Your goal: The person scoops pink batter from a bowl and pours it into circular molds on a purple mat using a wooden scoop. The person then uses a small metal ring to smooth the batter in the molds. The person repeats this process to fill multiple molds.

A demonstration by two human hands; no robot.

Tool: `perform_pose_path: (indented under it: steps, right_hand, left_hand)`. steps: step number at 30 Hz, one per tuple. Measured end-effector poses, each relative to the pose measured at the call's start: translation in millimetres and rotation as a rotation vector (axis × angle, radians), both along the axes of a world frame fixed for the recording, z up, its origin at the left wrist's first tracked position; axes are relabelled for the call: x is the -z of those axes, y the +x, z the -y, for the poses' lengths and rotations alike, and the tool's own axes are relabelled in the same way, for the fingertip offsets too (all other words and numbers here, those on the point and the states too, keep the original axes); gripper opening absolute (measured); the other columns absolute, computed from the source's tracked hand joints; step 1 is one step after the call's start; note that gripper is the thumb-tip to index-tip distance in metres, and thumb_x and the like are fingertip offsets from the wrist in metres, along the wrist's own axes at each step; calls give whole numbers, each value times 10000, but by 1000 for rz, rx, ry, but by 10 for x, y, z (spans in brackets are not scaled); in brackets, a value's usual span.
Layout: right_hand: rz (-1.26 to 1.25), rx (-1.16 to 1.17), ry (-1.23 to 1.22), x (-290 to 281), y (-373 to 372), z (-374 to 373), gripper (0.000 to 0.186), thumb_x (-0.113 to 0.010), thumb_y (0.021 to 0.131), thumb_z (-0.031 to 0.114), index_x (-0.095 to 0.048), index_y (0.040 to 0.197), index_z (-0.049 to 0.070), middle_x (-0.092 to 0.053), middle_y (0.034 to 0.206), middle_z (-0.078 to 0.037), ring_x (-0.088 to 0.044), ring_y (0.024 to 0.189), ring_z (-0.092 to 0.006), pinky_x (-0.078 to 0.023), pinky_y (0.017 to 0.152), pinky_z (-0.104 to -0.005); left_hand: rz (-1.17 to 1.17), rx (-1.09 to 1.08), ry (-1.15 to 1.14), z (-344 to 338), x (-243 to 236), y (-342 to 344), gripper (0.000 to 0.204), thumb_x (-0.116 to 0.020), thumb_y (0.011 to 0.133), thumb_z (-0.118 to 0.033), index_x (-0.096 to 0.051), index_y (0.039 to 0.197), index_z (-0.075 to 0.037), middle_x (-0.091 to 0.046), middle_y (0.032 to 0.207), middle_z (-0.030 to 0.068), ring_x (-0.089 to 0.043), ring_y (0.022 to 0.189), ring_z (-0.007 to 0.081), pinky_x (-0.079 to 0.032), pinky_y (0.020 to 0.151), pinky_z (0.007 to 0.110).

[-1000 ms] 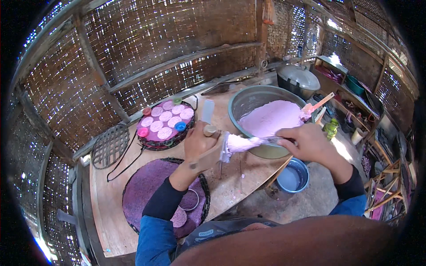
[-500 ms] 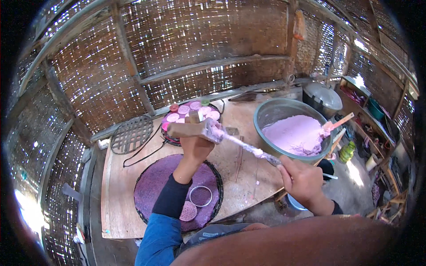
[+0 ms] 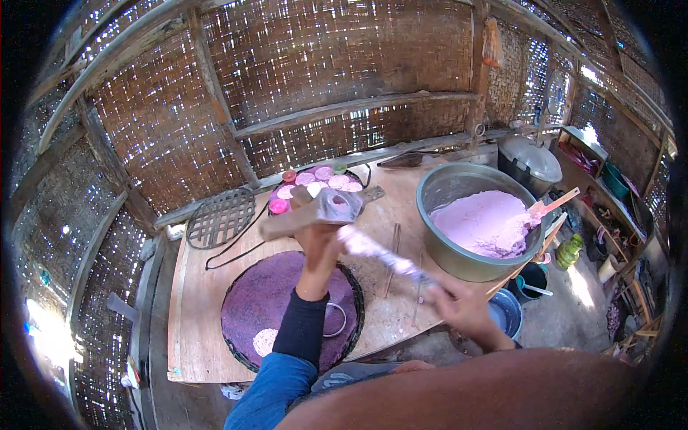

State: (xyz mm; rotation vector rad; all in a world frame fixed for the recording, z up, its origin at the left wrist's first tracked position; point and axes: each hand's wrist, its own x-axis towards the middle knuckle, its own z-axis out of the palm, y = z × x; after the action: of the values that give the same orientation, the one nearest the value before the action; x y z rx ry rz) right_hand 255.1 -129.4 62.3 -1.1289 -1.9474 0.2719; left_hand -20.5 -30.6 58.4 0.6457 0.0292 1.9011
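Observation:
My left hand is closed round a wooden press with crossed handles, held above the table. Its squarish cup has pale purple dough smeared on it. In my right hand, blurred by motion, is a long thin stick-like spreader coated with pink dough. The spreader's tip is just below the cup; whether they touch I cannot tell. Under my left forearm lies a round purple-covered tray, carrying a pink patterned disc and a metal ring, partly hidden by my sleeve.
A large grey-green basin holds pink-purple dough and a spatula. Behind my left hand, a second tray has several pink discs. A woven rack lies at the back left. Buckets stand beyond the table's right edge.
My right hand has moved left and down with the spreader, whose tip has come off the cup's edge. The press has turned slightly in my left hand. The whole view has shifted a little.

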Motion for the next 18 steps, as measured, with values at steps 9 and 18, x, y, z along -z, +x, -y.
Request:
perform_pose_path:
  steps: [9, 18]
  right_hand:
    - [479, 67, 90, 153, 795, -1264, 362, -467, 884, 354, -625, 1046, 71, -606, 1026, -184, -602, 915, -288, -484, 764, -406]
    - [-1483, -2197, -2001, 345, -1305, 10, 963, -500, 709, 729, -182, 1411, 152, -470, 1125, -227, -524, 756, -257, -464, 621, -374]
  left_hand:
    - [-608, -2, 263, 351, -345, -303, 269, -688, 740, -199, -573, 922, -37, -537, 859, 80, -561, 732, 195, -489, 649, 277]
    - [-315, 250, 320, 443, -39, -140, 377, -751, 675, -177, -578, 984, -44, -563, 986, 69, -543, 912, 212, -439, 765, 334]
